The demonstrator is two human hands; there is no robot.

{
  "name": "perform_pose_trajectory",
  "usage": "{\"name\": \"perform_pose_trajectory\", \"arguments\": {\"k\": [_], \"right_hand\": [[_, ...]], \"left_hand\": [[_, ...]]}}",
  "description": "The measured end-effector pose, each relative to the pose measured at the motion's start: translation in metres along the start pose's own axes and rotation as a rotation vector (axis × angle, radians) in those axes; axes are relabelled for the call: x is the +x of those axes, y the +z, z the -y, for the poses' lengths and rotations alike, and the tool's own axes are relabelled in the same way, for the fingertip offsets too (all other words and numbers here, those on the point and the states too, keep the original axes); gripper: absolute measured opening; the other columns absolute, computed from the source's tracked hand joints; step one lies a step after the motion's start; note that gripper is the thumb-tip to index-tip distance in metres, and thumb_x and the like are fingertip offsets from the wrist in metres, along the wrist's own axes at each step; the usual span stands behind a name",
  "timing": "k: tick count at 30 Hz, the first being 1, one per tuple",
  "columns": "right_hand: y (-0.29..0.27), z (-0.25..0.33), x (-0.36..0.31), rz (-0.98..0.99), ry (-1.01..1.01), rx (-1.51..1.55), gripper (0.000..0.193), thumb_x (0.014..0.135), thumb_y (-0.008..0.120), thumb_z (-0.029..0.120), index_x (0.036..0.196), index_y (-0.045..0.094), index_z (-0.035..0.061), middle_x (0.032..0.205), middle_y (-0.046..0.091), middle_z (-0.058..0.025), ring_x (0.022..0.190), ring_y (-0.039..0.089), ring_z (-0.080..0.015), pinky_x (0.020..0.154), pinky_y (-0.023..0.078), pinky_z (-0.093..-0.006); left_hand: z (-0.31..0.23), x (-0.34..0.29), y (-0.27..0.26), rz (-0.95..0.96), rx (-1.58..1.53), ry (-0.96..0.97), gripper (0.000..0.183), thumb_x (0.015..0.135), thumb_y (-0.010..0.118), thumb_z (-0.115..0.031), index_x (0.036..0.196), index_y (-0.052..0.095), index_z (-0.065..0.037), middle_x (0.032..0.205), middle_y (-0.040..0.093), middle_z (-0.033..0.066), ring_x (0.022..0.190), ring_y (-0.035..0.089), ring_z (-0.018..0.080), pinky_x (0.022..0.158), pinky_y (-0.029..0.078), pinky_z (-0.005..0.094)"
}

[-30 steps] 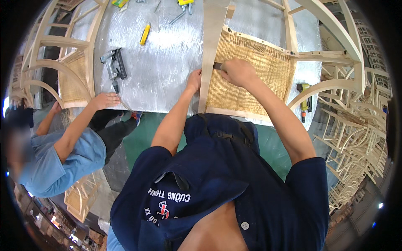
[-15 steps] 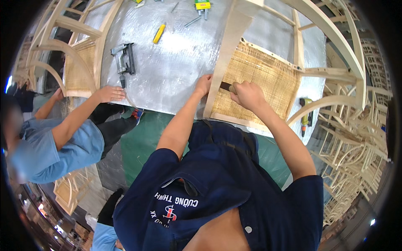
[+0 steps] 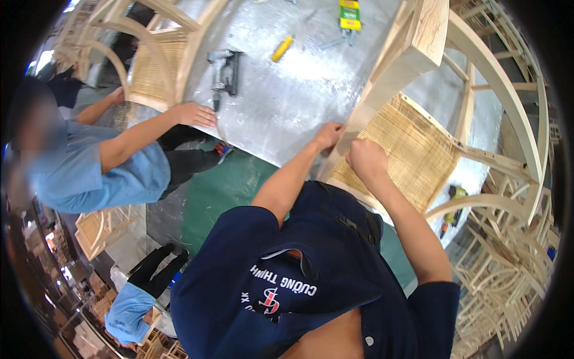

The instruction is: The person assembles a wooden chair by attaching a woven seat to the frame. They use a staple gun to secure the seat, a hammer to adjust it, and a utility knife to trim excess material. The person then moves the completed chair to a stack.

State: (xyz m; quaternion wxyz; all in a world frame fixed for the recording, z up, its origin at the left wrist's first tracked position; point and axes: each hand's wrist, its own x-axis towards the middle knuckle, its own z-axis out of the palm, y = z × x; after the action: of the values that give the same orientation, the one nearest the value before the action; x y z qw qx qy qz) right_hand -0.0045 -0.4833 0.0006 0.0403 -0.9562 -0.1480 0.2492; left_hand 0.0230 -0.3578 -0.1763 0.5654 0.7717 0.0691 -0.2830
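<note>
A pale wooden chair frame (image 3: pixel 412 48) with a woven cane seat (image 3: pixel 412 149) lies on the silver metal table (image 3: pixel 287 102). My left hand (image 3: pixel 329 134) curls over the frame's side rail at the seat's near corner. Just to its right, my right hand (image 3: pixel 368 158) is a closed fist pressed onto the edge of the cane. The small dark tool seen in it earlier is now hidden under the fingers.
A co-worker in light blue leans in from the left, one hand (image 3: pixel 194 113) flat on the table edge by a dark nail gun (image 3: pixel 224 69). A yellow marker (image 3: pixel 282 48) and a green-yellow tool (image 3: pixel 350 13) lie farther back. Bare chair frames (image 3: pixel 508 269) are stacked at right.
My head has moved closer, so the chair and both hands look larger. My hands have stayed together at the seat's near corner. The co-worker's hand has stayed on the table edge.
</note>
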Motion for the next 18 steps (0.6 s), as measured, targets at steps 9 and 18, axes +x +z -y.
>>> {"name": "perform_pose_trajectory", "arguments": {"k": [9,18], "right_hand": [[0.005,-0.061,-0.093,-0.345,0.032,0.47,0.029,0.086,0.065,0.023,0.107,0.065,0.0031,0.093,0.069,-0.0187,0.081,0.068,-0.0382,0.07,0.054,-0.0427],[0.117,-0.114,-0.215,-0.78,0.356,0.85,0.038,0.085,0.07,0.011,0.119,0.06,-0.0026,0.111,0.065,-0.0217,0.101,0.065,-0.0345,0.088,0.049,-0.0383]], "left_hand": [[0.028,-0.076,-0.002,-0.271,-0.461,0.113,0.028,0.1,0.05,-0.014,0.125,0.054,-0.003,0.112,0.061,0.0051,0.093,0.063,0.0148,0.079,0.051,0.0291],[-0.017,-0.179,0.003,0.534,-0.266,-0.028,0.022,0.097,0.051,-0.012,0.114,0.06,-0.002,0.111,0.066,0.0086,0.102,0.063,0.0177,0.083,0.049,0.0316]]}}
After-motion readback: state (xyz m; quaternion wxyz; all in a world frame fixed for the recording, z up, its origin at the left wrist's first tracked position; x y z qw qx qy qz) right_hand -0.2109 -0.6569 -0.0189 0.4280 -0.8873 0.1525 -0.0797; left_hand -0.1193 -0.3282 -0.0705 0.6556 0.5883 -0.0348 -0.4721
